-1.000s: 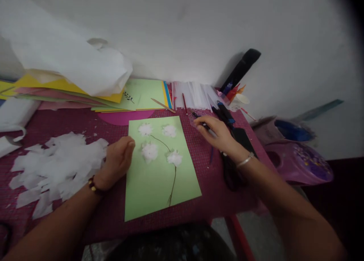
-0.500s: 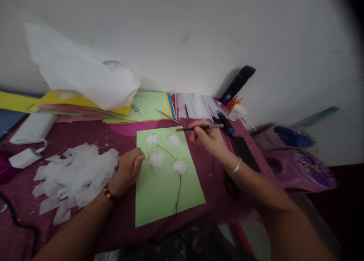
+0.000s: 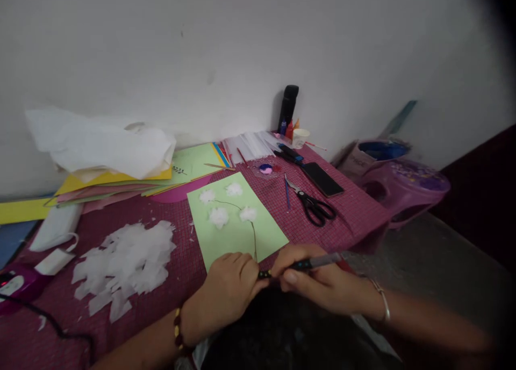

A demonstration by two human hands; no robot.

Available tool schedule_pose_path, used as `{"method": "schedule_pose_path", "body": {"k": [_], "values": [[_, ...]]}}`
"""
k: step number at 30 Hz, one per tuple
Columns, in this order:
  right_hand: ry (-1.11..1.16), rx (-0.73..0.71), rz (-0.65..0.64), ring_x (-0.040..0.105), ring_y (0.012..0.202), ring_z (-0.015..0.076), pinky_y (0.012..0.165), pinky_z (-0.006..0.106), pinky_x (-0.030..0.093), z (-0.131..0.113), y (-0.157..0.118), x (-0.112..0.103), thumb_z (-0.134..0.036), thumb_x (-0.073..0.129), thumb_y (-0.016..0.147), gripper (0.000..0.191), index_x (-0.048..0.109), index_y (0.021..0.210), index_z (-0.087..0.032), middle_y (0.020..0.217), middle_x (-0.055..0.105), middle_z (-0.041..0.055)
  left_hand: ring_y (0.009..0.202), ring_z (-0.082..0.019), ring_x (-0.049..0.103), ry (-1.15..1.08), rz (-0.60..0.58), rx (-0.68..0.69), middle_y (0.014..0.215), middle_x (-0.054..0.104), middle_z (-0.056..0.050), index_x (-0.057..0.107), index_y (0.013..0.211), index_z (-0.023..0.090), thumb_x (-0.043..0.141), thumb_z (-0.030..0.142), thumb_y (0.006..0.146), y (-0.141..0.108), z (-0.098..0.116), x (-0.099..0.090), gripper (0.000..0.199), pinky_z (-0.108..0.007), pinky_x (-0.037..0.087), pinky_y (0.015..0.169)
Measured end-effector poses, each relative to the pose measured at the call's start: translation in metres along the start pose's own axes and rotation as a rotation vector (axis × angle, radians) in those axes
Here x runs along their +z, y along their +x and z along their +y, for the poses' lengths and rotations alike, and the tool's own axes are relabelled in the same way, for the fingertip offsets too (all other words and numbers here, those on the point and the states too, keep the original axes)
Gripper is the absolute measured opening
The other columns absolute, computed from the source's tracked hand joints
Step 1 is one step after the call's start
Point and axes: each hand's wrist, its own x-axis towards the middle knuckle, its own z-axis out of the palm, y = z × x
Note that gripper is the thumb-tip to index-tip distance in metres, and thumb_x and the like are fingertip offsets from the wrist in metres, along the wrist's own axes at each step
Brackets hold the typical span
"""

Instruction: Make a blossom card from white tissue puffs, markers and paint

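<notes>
Pen [image 3: 301, 265], dark with grey end: located just before the green sheet [image 3: 234, 238]; pinched by right hand [image 3: 324, 285], left hand [image 3: 228, 287] closed on opposite end. Sheet: four white tufts [image 3: 218, 217], thin brown stem [image 3: 253, 234]. Scissors [image 3: 315, 208]: rightward, on table [image 3: 355, 217].

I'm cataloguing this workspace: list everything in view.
Table: one, maroon, centre
Sheet: one, green, on table
Tufts: four, white, on sheet
Scraps: many, white, left
Scissors: one, black, right
Phone: one, black, beyond scissors
Papers: several, multicoloured, back left
Crumpled paper: one bundle, white, atop papers
Strips: many, white, back
Cup: one, white, back
Bottles: three, blue, red, orange, back
Stool: one, purple, right
Bucket: one, pink, beyond stool
Tool: one, dark, front centre
Left hand: one, bare, near tool
Right hand: one, bare, holding tool
</notes>
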Motion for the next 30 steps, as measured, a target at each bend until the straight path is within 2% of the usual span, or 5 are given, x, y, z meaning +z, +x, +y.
{"method": "schedule_pose_path", "body": {"k": [3, 7, 9, 19, 30], "values": [[0.161, 0.044, 0.115, 0.060, 0.053, 0.0101, 0.048, 0.020, 0.049, -0.002, -0.002, -0.007, -0.025, 0.055, 0.094, 0.012, 0.066, 0.094, -0.021, 0.065, 0.065, -0.0005, 0.052, -0.018, 0.054, -0.004, -0.036, -0.025, 0.061, 0.056, -0.001, 0.045, 0.076, 0.021, 0.029, 0.032, 0.103, -0.005, -0.002, -0.005, 0.034, -0.031, 0.038, 0.050], [0.353, -0.121, 0.677, 0.050, 0.041, 0.0087, 0.044, 0.020, 0.043, -0.010, 0.001, -0.052, -0.027, 0.046, 0.099, 0.025, 0.067, 0.087, -0.025, 0.049, 0.053, -0.0049, 0.047, -0.014, 0.052, -0.008, -0.130, -0.269, 0.058, 0.054, 0.001, 0.042, 0.074, 0.022, 0.029, 0.027, 0.103, -0.027, -0.007, -0.004, 0.033, -0.027, 0.034, 0.048], [0.375, -0.195, 0.764, 0.050, 0.045, 0.0088, 0.046, 0.021, 0.043, -0.008, 0.012, -0.075, -0.032, 0.052, 0.096, 0.021, 0.066, 0.082, -0.024, 0.050, 0.052, -0.0045, 0.045, -0.012, 0.050, -0.094, -0.175, -0.325, 0.057, 0.054, 0.002, 0.041, 0.073, 0.021, 0.029, 0.031, 0.104, -0.034, -0.006, 0.003, 0.035, -0.025, 0.031, 0.046], [0.407, 0.231, 0.348, 0.043, 0.039, 0.0068, 0.043, 0.021, 0.033, 0.095, 0.142, -0.052, -0.035, 0.059, 0.085, 0.018, 0.057, 0.078, -0.019, 0.045, 0.051, -0.0082, 0.054, -0.012, 0.038, -0.344, -0.069, -0.105, 0.056, 0.045, 0.003, 0.040, 0.063, 0.019, 0.046, 0.020, 0.099, 0.002, -0.042, 0.030, 0.037, -0.030, 0.023, 0.054], [0.229, 0.315, 0.387, 0.051, 0.048, 0.0093, 0.051, 0.023, 0.041, 0.155, 0.159, -0.034, -0.040, 0.060, 0.084, 0.020, 0.055, 0.083, -0.020, 0.053, 0.054, -0.0070, 0.057, -0.011, 0.035, -0.886, -0.319, -0.553, 0.061, 0.037, 0.003, 0.031, 0.065, 0.020, 0.022, 0.052, 0.101, -0.019, -0.074, 0.028, 0.050, -0.027, 0.028, 0.055]]}}
